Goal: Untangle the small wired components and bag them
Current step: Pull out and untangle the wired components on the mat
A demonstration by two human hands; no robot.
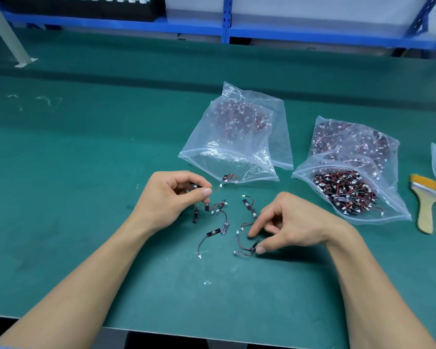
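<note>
Left hand (171, 195) pinches the held part (194, 185) by its black body; lead & white plug trail right. Loose parts (222, 222) lie on the surface (86, 172) btwn my hands, some leads crossed. Right hand (287, 222) curls down, thumb & index nipping a second part (254, 246). I judge them v. light, w/ thin, limp, snag-prone leads: grip bodies, not wires. Just beyond, the mid bag (227, 147), mouth toward me, holds a clump at its far end + one part near the mouth. Right bag (347, 192) is open & packed.
</note>
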